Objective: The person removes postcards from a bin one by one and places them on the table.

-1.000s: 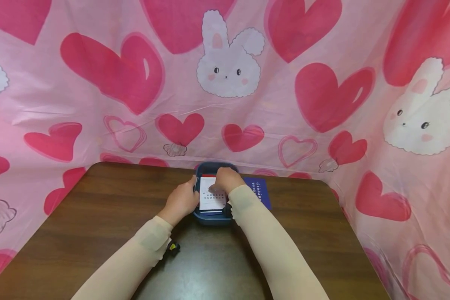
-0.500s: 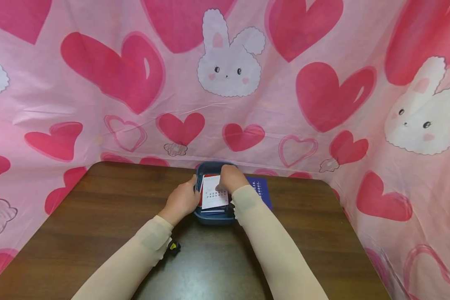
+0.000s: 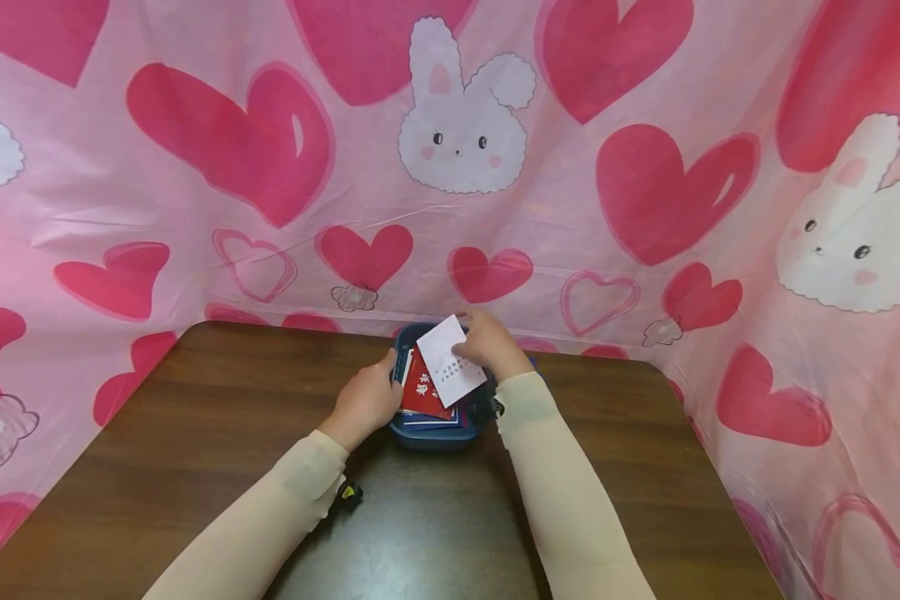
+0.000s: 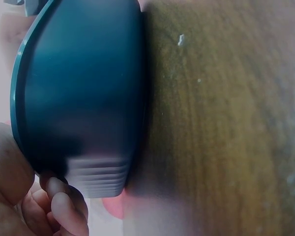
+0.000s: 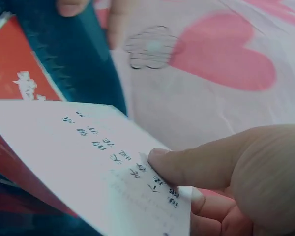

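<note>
Head view, right hand: the right hand (image 3: pixel 487 343) is pinching a white printed card (image 3: pixel 452 361) by its right edge and is holding it tilted above the dark blue box (image 3: pixel 431 433), which is sitting near the far edge of the table (image 3: pixel 195 433), about midway along it.
Head view, left hand: the left hand (image 3: pixel 363 400) is gripping the box's left wall with curled fingers; a red card (image 3: pixel 422 392) is lying slanted on top of the cards inside.
Left wrist view: fingertips (image 4: pixel 64 209) are curling round the box wall (image 4: pixel 78 93), which is standing on the wood grain.
Right wrist view: thumb (image 5: pixel 206 157) and fingers are clamping only one corner of the white card (image 5: pixel 88 162).
Risk, grip: so shallow a pinch is likely letting the card slip or bend, judging by the corner hold.
Risk, contents: the card's lower edge is lying close over the red card (image 5: pixel 14 73) and may drag it out.
Risk, box: a loosened left grip may be letting the box slide toward the far edge.
</note>
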`<state>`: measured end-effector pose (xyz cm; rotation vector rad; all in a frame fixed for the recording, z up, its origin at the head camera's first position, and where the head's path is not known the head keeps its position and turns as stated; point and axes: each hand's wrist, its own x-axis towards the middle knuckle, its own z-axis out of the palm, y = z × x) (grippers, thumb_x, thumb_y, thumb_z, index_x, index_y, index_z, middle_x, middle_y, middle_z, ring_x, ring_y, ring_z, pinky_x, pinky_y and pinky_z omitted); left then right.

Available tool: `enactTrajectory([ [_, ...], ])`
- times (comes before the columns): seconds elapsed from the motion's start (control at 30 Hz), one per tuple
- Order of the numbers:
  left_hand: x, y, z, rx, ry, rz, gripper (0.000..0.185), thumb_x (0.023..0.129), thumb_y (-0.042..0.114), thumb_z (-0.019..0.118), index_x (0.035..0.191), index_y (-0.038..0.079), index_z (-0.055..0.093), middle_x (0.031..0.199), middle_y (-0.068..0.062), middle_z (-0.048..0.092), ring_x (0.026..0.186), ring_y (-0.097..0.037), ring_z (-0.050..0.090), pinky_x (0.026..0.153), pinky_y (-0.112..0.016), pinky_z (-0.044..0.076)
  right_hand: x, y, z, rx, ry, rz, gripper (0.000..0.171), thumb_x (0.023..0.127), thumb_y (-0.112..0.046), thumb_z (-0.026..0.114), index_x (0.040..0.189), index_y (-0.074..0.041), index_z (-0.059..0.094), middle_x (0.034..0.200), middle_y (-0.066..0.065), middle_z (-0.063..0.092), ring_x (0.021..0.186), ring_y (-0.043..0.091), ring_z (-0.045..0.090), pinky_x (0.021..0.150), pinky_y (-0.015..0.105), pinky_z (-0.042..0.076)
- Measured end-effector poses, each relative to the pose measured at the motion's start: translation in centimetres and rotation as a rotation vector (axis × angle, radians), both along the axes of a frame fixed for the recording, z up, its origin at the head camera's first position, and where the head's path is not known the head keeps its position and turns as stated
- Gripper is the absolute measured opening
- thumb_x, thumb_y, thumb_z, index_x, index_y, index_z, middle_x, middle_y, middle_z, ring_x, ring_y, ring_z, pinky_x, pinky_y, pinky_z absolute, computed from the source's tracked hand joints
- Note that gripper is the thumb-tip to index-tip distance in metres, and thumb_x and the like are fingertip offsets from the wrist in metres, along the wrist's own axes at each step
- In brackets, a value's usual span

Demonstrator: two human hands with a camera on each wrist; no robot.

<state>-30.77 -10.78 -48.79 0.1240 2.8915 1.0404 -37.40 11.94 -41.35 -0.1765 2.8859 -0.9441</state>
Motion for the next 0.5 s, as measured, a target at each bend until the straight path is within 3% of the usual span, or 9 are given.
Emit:
enactTrajectory([
  [0.1,0.0,0.1,0.1,0.01,-0.01,0.005,0.08,0.11,0.029,0.069,0.179,0.006,0.033,0.173,-0.024,0.053,0.145,-0.045,0.066,0.114,-0.067,0.058,0.1,1.6,0.3,-0.098,-0.006,0.001,0.078,0.099,-0.014,0.085,0.169,-0.007,0.051,0.167,0.021,0.06,0.145,0.042,0.065,0.118,0.055,0.058],
  [0.2,0.0,0.2,0.1,0.026,-0.019,0.01,0.082,0.11,0.03,0.069,0.179,0.007,0.032,0.173,-0.023,0.054,0.142,-0.043,0.067,0.114,-0.066,0.059,0.1,3.5,0.3,-0.194,-0.015,0.01,0.076,0.101,-0.011,0.082,0.169,-0.003,0.049,0.165,0.024,0.061,0.144,0.042,0.067,0.117,0.054,0.059],
  [0.4,0.2,0.1,0.1,0.035,-0.022,0.013,0.082,0.111,0.029,0.069,0.18,0.008,0.03,0.173,-0.022,0.054,0.139,-0.041,0.069,0.113,-0.065,0.059,0.3,7.4,-0.4,-0.357,-0.043,-0.001,0.074,0.103,-0.007,0.077,0.17,-0.002,0.046,0.141,0.03,0.076,0.105,0.032,0.083,0.087,0.038,0.069],
  [0.5,0.2,0.1,0.0,0.035,-0.019,0.015,0.081,0.111,0.029,0.069,0.18,0.008,0.031,0.173,-0.022,0.054,0.138,-0.041,0.07,0.113,-0.065,0.059,0.5,9.3,-1.0,-0.394,-0.072,-0.032,0.074,0.105,-0.009,0.076,0.172,-0.001,0.044,0.137,0.031,0.077,0.093,0.021,0.082,0.081,0.032,0.068],
])
